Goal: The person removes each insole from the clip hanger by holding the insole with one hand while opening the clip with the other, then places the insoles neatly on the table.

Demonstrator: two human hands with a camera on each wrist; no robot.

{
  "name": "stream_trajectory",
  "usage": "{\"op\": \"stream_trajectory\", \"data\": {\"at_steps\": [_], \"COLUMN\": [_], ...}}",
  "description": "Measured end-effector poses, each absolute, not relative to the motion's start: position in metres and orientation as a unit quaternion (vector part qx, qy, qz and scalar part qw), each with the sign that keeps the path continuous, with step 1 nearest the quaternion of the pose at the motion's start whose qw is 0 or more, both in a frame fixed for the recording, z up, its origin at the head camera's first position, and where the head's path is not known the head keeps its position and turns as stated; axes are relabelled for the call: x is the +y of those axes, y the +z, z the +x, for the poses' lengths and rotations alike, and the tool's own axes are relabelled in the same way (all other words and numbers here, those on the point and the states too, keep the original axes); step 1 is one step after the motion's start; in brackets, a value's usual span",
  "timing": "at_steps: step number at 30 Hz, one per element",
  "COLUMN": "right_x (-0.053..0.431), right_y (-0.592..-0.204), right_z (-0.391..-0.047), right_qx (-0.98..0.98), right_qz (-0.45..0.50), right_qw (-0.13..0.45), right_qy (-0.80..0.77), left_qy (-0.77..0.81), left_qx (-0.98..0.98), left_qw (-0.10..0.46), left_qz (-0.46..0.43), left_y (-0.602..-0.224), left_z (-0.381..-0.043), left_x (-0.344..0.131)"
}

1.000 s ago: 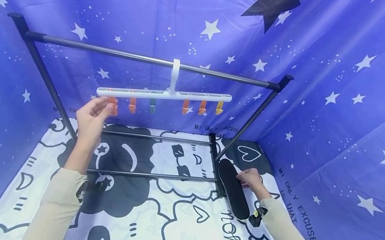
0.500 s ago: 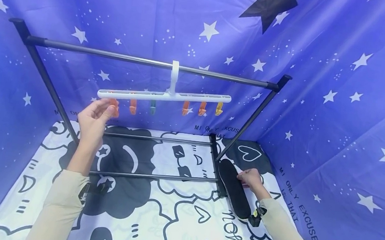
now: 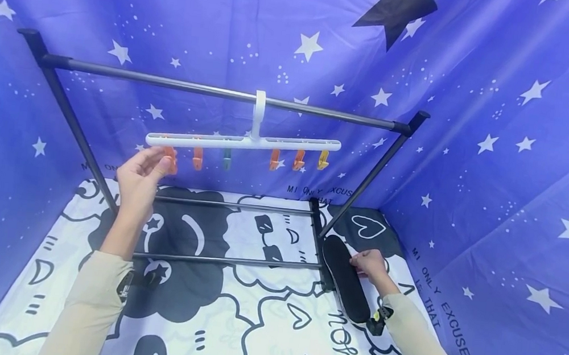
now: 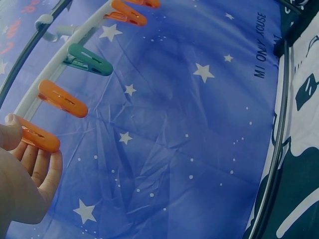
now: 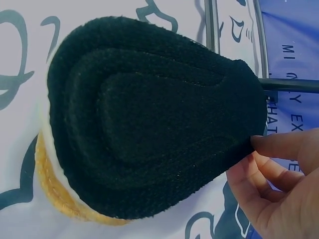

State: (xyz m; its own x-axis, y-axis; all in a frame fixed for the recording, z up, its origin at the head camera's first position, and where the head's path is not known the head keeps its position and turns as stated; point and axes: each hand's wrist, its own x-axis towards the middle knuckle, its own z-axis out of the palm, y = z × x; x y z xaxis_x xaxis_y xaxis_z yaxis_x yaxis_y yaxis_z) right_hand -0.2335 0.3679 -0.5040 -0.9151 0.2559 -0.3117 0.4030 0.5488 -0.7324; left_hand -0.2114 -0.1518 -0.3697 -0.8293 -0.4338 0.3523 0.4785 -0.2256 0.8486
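My left hand [image 3: 137, 181] pinches an orange clothespin [image 4: 44, 139] at the left end of a white hanger [image 3: 216, 140], thumb on one side and fingers curled on the other. Several more clips hang along the bar, among them a green clothespin [image 4: 89, 59] and a yellow clothespin [image 3: 323, 159]. Low on the right, my right hand [image 3: 370, 264] pinches the edge of a black insole [image 3: 345, 278] between thumb and fingers. In the right wrist view, a yellowish layer [image 5: 57, 189] shows beneath the insole's wide rounded end.
The hanger hooks over the top rail [image 3: 170, 82] of a dark metal rack. Its lower bars [image 3: 235, 261] run close over a black-and-white printed cloth [image 3: 281, 314]. A purple star-patterned curtain [image 3: 495, 180] encloses the back and sides.
The left hand, still pinching the orange clothespin, has shifted very slightly to the right and down in the head view. The right hand and insole look almost unchanged.
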Motion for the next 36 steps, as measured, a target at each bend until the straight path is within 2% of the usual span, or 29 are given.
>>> {"op": "stream_trajectory", "data": {"at_steps": [36], "right_x": [0.356], "right_y": [-0.509], "right_z": [-0.235], "right_qx": [0.873], "right_qz": [0.181], "right_qw": [0.087], "right_qy": [-0.445], "left_qy": [-0.772], "left_qx": [-0.565], "left_qw": [0.289], "left_qz": [-0.031], "left_y": [-0.373], "left_z": [-0.212], "left_x": [-0.155]}}
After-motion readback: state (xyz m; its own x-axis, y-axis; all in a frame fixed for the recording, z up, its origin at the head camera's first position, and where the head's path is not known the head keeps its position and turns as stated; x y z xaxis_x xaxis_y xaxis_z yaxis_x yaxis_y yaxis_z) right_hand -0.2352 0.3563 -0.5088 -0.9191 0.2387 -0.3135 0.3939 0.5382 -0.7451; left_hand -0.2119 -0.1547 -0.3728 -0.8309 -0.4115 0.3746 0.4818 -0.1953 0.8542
